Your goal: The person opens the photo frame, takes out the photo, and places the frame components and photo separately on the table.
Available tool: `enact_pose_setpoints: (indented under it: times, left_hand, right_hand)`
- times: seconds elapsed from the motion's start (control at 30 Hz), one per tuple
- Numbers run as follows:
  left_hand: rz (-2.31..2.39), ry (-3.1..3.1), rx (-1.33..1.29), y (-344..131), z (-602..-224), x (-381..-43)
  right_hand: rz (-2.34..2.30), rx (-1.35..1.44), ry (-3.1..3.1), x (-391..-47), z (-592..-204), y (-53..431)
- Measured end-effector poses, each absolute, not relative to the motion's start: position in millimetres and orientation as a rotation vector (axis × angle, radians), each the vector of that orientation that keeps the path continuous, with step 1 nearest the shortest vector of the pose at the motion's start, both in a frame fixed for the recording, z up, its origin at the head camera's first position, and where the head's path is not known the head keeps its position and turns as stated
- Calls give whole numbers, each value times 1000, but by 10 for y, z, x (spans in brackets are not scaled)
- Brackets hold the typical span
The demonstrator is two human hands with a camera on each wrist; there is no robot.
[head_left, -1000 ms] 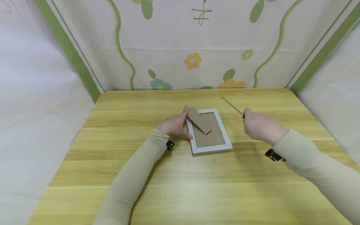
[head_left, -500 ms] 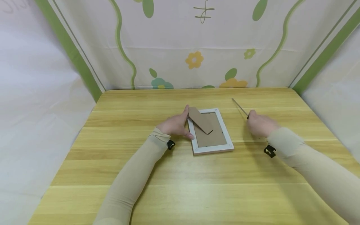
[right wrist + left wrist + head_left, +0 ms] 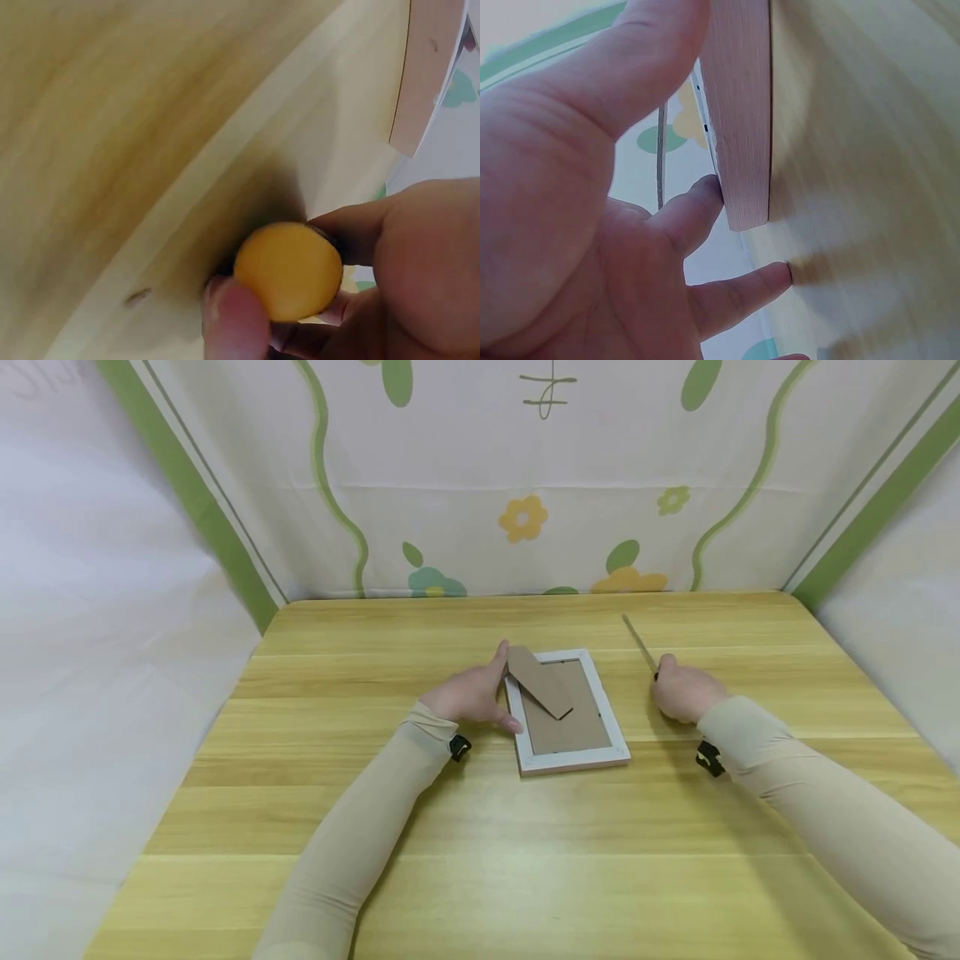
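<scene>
A picture frame lies face down near the middle of the table, its white back border and brown backing board upward. A brown easel leg slants across that board. My left hand is spread at the frame's left side, thumb and a fingertip touching its edge; the left wrist view shows the fingers mostly straight. To the right of the frame, my right hand grips a screwdriver low over the table, its thin metal shaft pointing away. The rounded yellow handle end shows in the right wrist view.
The wooden table reaches back to a white cloth backdrop printed with flowers. More white cloth hangs along the left, and likewise on the right. Black straps sit at both wrists.
My right hand has come down closer to the table with the screwdriver, whose tip has swung to the right. The left hand stays at the frame, and the head view has shifted slightly.
</scene>
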State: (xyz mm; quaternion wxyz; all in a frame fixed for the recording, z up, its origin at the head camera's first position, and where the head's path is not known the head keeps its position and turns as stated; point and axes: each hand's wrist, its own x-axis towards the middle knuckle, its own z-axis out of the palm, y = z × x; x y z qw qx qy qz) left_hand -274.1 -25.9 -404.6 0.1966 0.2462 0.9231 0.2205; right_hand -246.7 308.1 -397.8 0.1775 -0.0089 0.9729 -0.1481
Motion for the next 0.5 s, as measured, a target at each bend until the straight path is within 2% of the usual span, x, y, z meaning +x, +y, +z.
enact_pose_setpoints:
  times: [0.3,0.5]
  left_hand:
    - [636,2560,678,-234,-4049,-2733]
    - [625,2581,692,-239,-4054,-2739]
  right_hand:
    - [-280,-55,2944,-2429,-3915,3060]
    - [-283,-217,2957,-2310,-3769,2822]
